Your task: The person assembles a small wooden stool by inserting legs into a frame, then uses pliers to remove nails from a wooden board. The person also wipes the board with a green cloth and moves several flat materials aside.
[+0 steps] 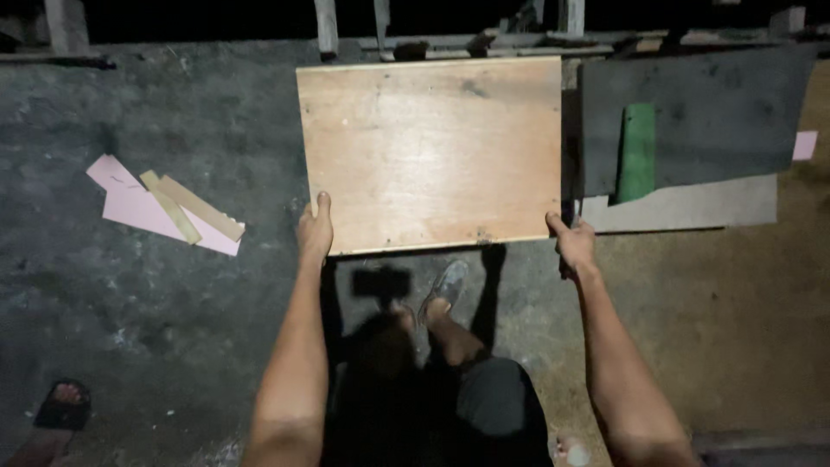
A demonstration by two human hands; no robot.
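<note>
Holding a plywood board (430, 154) at centre frame above the concrete floor (173, 329): left hand (315, 232) and right hand (572, 246) are clamped on its near corners. Grip is best kept even, board level.

Your single head view looks steeply down from standing height — floor (156, 329) near, both forearms close, railing at far edge.

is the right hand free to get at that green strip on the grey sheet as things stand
Probably not yet: the right hand grips the plywood board corner, as does the left hand. The green strip lies uncovered just beyond.
</note>
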